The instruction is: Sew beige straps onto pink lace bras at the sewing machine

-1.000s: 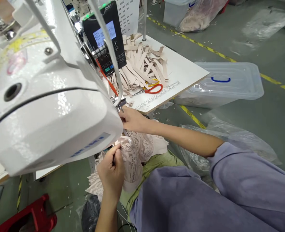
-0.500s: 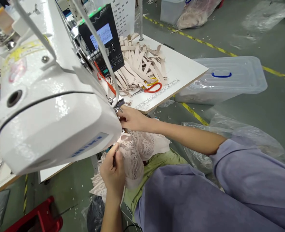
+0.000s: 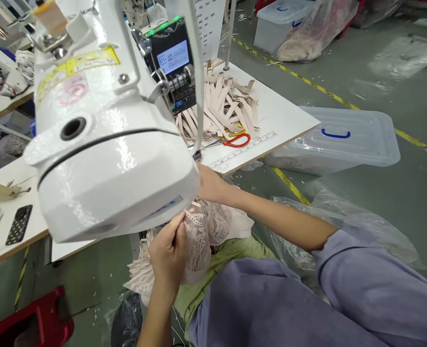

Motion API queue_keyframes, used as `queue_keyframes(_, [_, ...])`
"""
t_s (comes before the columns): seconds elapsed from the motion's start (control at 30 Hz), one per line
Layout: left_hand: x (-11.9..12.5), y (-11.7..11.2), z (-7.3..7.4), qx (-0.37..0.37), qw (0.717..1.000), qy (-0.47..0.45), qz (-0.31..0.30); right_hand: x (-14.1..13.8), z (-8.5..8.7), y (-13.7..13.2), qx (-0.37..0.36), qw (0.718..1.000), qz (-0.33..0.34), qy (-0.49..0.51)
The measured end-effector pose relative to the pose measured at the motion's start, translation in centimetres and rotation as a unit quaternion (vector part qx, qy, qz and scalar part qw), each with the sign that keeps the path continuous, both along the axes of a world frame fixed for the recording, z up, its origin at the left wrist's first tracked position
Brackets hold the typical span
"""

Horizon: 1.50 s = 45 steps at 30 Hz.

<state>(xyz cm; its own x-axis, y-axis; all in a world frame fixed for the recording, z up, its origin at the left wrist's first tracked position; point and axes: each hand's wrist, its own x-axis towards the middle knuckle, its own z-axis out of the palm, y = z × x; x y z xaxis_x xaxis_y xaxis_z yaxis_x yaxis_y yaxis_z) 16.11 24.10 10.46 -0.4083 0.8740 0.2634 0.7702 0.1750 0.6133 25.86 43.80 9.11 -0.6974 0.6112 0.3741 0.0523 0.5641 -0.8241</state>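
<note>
A pale beige lace bra [image 3: 198, 241] hangs below the head of a white sewing machine [image 3: 115, 188], over my lap. My left hand [image 3: 168, 253] is closed, thumb and forefinger pinched at the bra's upper edge, just under the machine head. On the far side, my right hand [image 3: 213, 185] reaches in behind the machine head beside the bra. Its fingers are hidden there, so their grip does not show. The needle area is also out of sight behind the head. More beige lace pieces [image 3: 141, 272] hang left of my left hand.
Beige fabric strips [image 3: 228, 103] lie piled on the white table [image 3: 289, 115], with red-handled scissors [image 3: 237, 140] before them. A control panel [image 3: 173, 60] stands behind the machine. Right are a lidded plastic box [image 3: 343, 140] and plastic sheeting; a phone [image 3: 19, 224] and red stool [image 3: 33, 315] are left.
The view has shifted, so the machine head appears farther right and covers my right hand's fingers. Both hands stay about where they were at the bra, the left still pinching.
</note>
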Motion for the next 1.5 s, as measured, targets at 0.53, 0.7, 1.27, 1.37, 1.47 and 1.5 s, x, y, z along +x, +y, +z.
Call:
queue_keyframes(0.53, [-0.4,0.9,0.1,-0.003,0.999,0.028,0.024,-0.6,-0.3,1.0,0.029,0.999,0.014,0.022])
queue_keyframes(0.7, [-0.5,0.9,0.2,0.001,0.999,0.032,0.023,-0.7,-0.4,1.0,0.014,0.999,0.017,0.032])
queue_keyframes(1.27, [-0.6,-0.4,0.3,0.028,0.995,0.069,0.073,-0.8,-1.3,0.3,-0.018,0.999,-0.010,0.037])
queue_keyframes(1.37, [-0.7,-0.5,0.1,0.044,0.992,0.064,0.100,-0.8,-1.1,0.1,-0.016,0.999,-0.010,0.038])
queue_keyframes(1.47, [-0.7,-0.5,-0.1,0.051,0.993,0.042,0.099,-0.8,-1.0,0.0,-0.009,0.999,-0.007,0.036])
queue_keyframes(1.5, [-0.6,-0.5,-0.1,0.049,0.994,0.030,0.096,-0.7,-0.9,0.0,-0.004,0.999,-0.008,0.034])
